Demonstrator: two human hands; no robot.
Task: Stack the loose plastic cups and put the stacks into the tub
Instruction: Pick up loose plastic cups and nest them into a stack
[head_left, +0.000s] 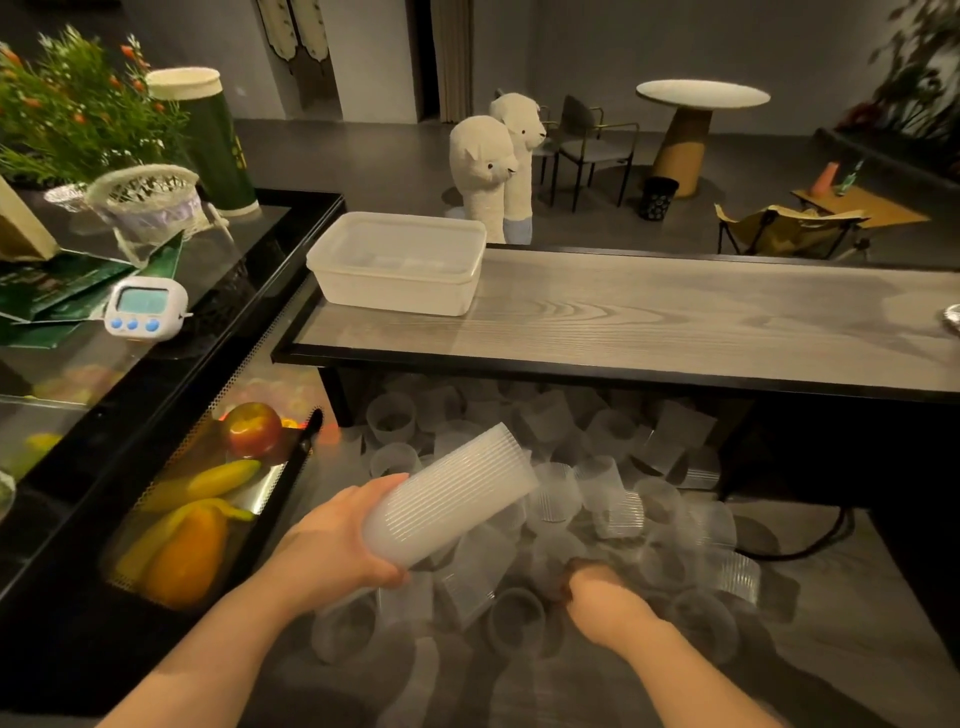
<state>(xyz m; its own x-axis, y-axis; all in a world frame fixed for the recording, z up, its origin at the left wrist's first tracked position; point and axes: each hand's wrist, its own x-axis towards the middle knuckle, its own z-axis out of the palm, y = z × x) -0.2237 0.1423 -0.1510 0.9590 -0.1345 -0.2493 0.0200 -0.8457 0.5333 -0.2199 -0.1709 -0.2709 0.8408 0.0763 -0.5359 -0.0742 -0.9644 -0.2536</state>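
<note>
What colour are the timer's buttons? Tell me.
Blue, three in a row under the screen of the white timer; head view, at the left.

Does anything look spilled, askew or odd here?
Yes: loose plastic cups lie scattered in a heap on the lower surface under the wooden counter, many on their sides. The tub sits upright.

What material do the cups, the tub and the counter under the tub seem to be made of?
Stack of cups in the left hand: thin translucent plastic, fine ribs on the walls, as on the loose cups. Tub: thicker milky plastic, semi-matte; dim shapes show through it. Counter: pale grey wood or wood-look laminate, grain visible, black edge.
</note>
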